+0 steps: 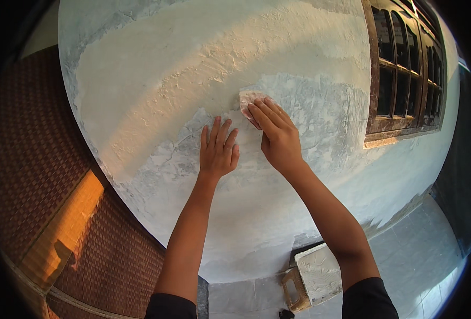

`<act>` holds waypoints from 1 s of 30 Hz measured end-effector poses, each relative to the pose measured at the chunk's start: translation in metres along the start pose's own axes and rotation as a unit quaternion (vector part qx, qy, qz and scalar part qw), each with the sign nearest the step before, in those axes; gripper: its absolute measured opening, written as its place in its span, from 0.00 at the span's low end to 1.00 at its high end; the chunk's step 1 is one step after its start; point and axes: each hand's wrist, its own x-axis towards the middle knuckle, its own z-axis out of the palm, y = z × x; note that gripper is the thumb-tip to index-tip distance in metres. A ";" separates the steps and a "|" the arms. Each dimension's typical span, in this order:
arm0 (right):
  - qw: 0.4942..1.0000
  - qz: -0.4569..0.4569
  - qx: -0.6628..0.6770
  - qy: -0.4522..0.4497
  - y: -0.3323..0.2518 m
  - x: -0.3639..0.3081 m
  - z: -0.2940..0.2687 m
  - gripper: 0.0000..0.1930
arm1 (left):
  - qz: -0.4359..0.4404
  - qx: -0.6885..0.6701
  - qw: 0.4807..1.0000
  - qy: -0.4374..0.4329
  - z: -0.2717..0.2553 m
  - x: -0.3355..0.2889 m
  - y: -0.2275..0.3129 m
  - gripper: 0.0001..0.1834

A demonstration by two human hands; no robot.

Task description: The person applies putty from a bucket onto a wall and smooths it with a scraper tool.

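Observation:
A wall coated with rough cream plaster above and greyer, patchy plaster lower down fills the middle of the view. My left hand lies on the greyish part with its fingers spread, holding nothing. To its right and a little higher, my right hand presses a flat, thin piece against the wall. That piece is pale with reddish patches and smeared with white; whether it is sandpaper or a scraper I cannot tell. Its right part is hidden under my fingers.
A dark wooden window with small panes is set in the wall at the right. A plaster-smeared white slab or tray rests on a yellowish stool or crate on the grey tiled floor. Brown woven panels stand at the left.

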 end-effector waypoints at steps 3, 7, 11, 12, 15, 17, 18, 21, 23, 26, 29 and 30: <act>0.997 -0.022 -0.070 0.000 0.009 -0.009 0.015 0.23 | 0.003 0.006 1.000 0.010 0.003 -0.007 0.004 0.23; 0.989 -0.055 -0.135 -0.024 0.017 -0.022 0.031 0.20 | -0.005 0.004 1.000 0.027 0.005 -0.011 0.001 0.22; 0.974 -0.084 -0.201 -0.062 0.024 -0.026 0.039 0.20 | -0.011 -0.013 0.999 0.038 0.004 -0.010 0.001 0.20; 0.974 -0.083 -0.201 -0.061 0.026 -0.028 0.040 0.20 | -0.010 -0.015 0.999 0.041 0.004 -0.010 0.001 0.20; 0.962 -0.102 -0.245 -0.070 0.032 -0.033 0.042 0.20 | -0.010 -0.027 0.999 0.039 0.004 -0.010 0.003 0.20; 0.945 -0.135 -0.283 -0.093 0.037 -0.036 0.041 0.20 | -0.013 -0.035 0.998 0.050 0.006 -0.008 0.001 0.20; 0.945 -0.133 -0.283 -0.095 0.038 -0.035 0.038 0.20 | -0.019 -0.041 0.997 0.059 0.004 -0.006 0.001 0.21; 0.933 -0.160 -0.295 -0.128 0.039 -0.035 0.029 0.20 | -0.018 -0.050 0.994 0.098 0.002 0.008 0.001 0.21; 0.923 -0.180 -0.312 -0.139 0.041 -0.038 0.025 0.20 | -0.019 -0.062 0.990 0.123 0.003 0.024 0.005 0.21; 0.920 -0.174 -0.313 -0.161 0.039 -0.047 0.018 0.19 | 0.004 -0.059 0.988 0.144 0.010 0.031 0.003 0.21; 0.923 -0.176 -0.298 -0.169 0.032 -0.049 0.000 0.18 | 0.037 -0.040 0.990 0.131 0.018 0.020 0.001 0.20; 0.928 -0.173 -0.283 -0.171 0.031 -0.046 -0.006 0.17 | 0.047 -0.033 0.991 0.122 0.019 0.019 0.001 0.19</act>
